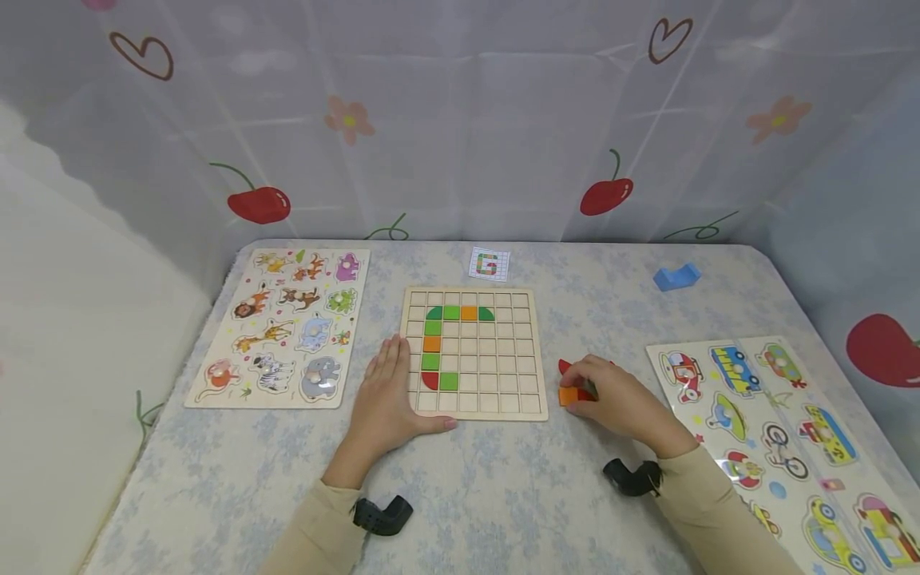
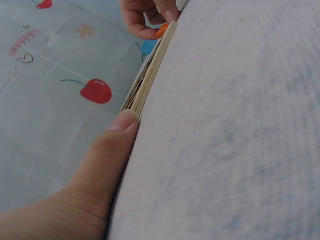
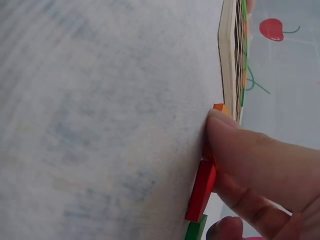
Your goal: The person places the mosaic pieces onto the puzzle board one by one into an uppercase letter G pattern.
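A pale grey sheet (image 1: pixel 460 120) hangs in creases before you across the top of the frame, printed with brown heart outlines at upper left and upper right, peach flowers (image 1: pixel 349 120) and red cherries (image 1: pixel 607 196) on green stems. Along the right edge, bluish-toned fabric (image 1: pixel 862 200) carries a larger cherry; at left, whitish fabric (image 1: pixel 72 319) catches the brighter light beneath a grey shadow at upper left. Your table (image 1: pixel 517 487), its far corners rounded, wears a whitish covering patterned in faint blue. At upper left of your left wrist view, the printed word "happy" (image 2: pixel 24 42) runs aslant.
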Action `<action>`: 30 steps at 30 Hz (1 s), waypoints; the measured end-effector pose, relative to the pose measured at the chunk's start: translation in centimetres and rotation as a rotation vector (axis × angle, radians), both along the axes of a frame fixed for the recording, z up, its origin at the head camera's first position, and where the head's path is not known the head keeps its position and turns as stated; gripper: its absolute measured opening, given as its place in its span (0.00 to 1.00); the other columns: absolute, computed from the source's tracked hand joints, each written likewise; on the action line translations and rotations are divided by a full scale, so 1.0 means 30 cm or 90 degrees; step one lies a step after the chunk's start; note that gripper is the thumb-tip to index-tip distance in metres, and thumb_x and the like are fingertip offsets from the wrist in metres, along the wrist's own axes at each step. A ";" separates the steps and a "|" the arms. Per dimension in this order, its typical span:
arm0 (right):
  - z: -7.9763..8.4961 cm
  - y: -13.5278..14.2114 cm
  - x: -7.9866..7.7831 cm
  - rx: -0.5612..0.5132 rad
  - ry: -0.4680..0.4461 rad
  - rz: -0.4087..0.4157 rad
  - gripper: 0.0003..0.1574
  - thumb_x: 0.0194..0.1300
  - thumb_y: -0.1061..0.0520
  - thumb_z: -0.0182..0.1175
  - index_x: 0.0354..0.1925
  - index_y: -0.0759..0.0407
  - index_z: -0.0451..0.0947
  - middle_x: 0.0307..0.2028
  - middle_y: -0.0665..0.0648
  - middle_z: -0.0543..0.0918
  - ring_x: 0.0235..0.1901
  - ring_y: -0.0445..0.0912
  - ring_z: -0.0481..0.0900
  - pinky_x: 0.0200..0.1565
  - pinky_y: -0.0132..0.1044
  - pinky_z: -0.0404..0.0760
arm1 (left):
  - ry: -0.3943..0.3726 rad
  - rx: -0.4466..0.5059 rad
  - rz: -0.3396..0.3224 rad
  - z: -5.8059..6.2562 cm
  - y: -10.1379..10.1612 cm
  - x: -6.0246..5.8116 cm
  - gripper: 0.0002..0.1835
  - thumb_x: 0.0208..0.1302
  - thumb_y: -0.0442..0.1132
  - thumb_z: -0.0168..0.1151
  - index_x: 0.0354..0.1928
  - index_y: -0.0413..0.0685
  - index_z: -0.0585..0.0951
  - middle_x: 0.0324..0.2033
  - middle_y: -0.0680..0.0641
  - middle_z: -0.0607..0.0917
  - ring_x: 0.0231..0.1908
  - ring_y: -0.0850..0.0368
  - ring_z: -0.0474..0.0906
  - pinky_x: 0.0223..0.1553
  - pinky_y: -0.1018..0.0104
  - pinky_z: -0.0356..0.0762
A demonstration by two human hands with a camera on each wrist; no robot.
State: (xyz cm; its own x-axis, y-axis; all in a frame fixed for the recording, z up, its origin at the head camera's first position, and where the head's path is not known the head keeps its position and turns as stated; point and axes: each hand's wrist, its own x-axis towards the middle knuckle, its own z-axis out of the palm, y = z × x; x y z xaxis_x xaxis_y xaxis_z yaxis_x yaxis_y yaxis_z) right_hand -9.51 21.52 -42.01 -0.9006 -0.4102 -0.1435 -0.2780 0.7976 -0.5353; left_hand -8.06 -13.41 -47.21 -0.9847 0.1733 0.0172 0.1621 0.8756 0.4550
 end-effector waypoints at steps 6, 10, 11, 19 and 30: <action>-0.007 -0.002 -0.015 -0.056 -0.037 -0.007 0.12 0.61 0.60 0.69 0.38 0.49 0.75 0.35 0.47 0.80 0.31 0.43 0.72 0.35 0.33 0.74 | 0.003 0.000 0.002 -0.003 0.002 -0.001 0.81 0.31 0.83 0.68 0.78 0.36 0.44 0.79 0.39 0.44 0.79 0.46 0.37 0.79 0.48 0.42; 0.000 -0.034 -0.032 -0.097 -0.041 -0.019 0.09 0.64 0.59 0.67 0.39 0.49 0.75 0.36 0.49 0.80 0.26 0.43 0.72 0.29 0.32 0.75 | 0.012 0.003 0.002 -0.004 0.001 -0.002 0.81 0.31 0.82 0.68 0.78 0.36 0.45 0.79 0.38 0.45 0.79 0.45 0.38 0.79 0.48 0.43; 0.001 -0.047 -0.037 -0.105 -0.040 -0.022 0.09 0.64 0.58 0.67 0.39 0.49 0.76 0.35 0.49 0.79 0.26 0.43 0.72 0.28 0.32 0.74 | 0.013 0.004 0.002 -0.004 0.001 -0.002 0.81 0.31 0.82 0.68 0.78 0.36 0.45 0.79 0.38 0.45 0.79 0.45 0.39 0.78 0.48 0.43; 0.004 -0.191 -0.069 -0.162 -0.049 -0.031 0.10 0.63 0.57 0.69 0.40 0.49 0.77 0.35 0.49 0.80 0.29 0.44 0.73 0.33 0.32 0.74 | 0.006 0.003 0.002 -0.006 -0.002 -0.002 0.81 0.31 0.83 0.67 0.78 0.36 0.45 0.79 0.39 0.45 0.79 0.45 0.38 0.78 0.47 0.42; -0.012 -0.352 -0.079 -0.173 -0.081 -0.016 0.09 0.63 0.55 0.69 0.39 0.48 0.78 0.33 0.48 0.80 0.30 0.43 0.76 0.35 0.33 0.76 | 0.008 0.002 0.000 -0.003 -0.002 -0.002 0.81 0.32 0.83 0.66 0.78 0.36 0.45 0.79 0.39 0.45 0.79 0.45 0.38 0.78 0.48 0.43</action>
State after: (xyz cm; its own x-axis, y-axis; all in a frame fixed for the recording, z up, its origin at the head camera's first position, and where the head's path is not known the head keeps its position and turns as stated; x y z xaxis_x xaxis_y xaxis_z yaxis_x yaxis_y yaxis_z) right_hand -11.88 10.95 -42.36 -0.8928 -0.4269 -0.1437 -0.1774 0.6265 -0.7590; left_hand -8.11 -13.46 -47.32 -0.9844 0.1734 0.0296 0.1676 0.8739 0.4562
